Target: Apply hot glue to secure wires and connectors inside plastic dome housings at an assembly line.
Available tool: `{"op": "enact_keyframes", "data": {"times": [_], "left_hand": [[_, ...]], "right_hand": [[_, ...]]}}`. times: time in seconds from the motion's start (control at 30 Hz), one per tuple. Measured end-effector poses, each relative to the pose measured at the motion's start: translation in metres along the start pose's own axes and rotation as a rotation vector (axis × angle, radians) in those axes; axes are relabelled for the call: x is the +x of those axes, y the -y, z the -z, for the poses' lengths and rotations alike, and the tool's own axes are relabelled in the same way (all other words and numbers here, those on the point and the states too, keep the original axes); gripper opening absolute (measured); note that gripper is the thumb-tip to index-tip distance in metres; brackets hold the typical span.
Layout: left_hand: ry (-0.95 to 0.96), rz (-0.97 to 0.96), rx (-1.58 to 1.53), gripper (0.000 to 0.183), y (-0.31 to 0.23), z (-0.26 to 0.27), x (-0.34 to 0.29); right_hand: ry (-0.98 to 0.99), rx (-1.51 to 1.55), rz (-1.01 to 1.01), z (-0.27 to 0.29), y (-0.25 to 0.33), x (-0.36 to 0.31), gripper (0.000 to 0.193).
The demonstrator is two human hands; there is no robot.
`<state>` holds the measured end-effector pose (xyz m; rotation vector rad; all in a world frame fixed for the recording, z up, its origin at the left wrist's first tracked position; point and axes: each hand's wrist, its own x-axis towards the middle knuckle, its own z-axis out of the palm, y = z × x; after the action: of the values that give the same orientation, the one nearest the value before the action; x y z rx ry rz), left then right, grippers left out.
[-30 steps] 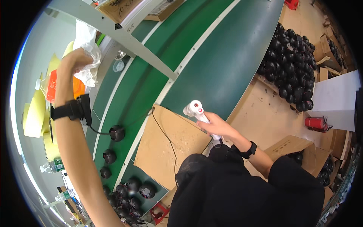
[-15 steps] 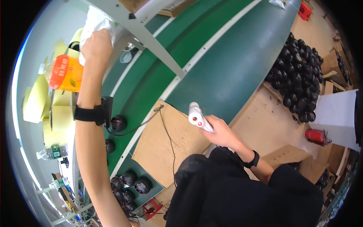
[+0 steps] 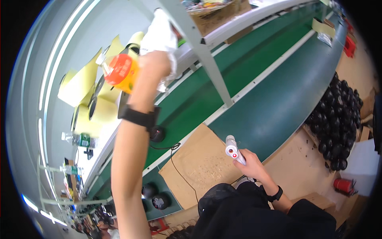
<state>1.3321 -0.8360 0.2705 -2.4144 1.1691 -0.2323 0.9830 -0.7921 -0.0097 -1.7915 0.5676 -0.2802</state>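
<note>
My left arm reaches up to the shelf, a black band round its wrist. My left hand (image 3: 154, 65), blurred by motion, is closed on a crumpled white plastic bag (image 3: 160, 34). Just left of this hand stands a drink bottle with an orange and red label (image 3: 121, 71), partly covered by my wrist. Lower right, my right hand (image 3: 250, 163) grips a white pistol-shaped hand tool (image 3: 234, 150), its rounded end with small round marks pointing up and left. Below the tool, a brown cardboard sheet (image 3: 203, 159) lies on the green bench, with a black cable (image 3: 181, 171) across it.
A metal upright (image 3: 207, 59) rises between my left hand and the green conveyor belt (image 3: 191, 107). Yellow rolls (image 3: 85, 85) and a clear bottle (image 3: 81, 139) stand on the left shelf. Black domed parts (image 3: 161, 200) sit near the cardboard; a pile of black balls (image 3: 338, 119) lies right.
The view has swung, so the bench, shelf and both hands appear farther right. My left hand keeps the white bag near the bottle. My right hand still holds the white tool.
</note>
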Motion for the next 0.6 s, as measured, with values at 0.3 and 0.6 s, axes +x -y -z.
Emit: {"op": "enact_keyframes", "data": {"times": [0.3,0.6], "left_hand": [[0.021,0.37,-0.054,0.017,-0.037,-0.055,0.042],[-0.461,0.285,-0.173,0.019,-0.009,-0.116,0.075]], "right_hand": [[0.087,0.024,-0.042,-0.024,-0.019,0.013,0.022],[0.249,0.017,-0.057,-0.028,-0.019,0.025,0.024]]}}
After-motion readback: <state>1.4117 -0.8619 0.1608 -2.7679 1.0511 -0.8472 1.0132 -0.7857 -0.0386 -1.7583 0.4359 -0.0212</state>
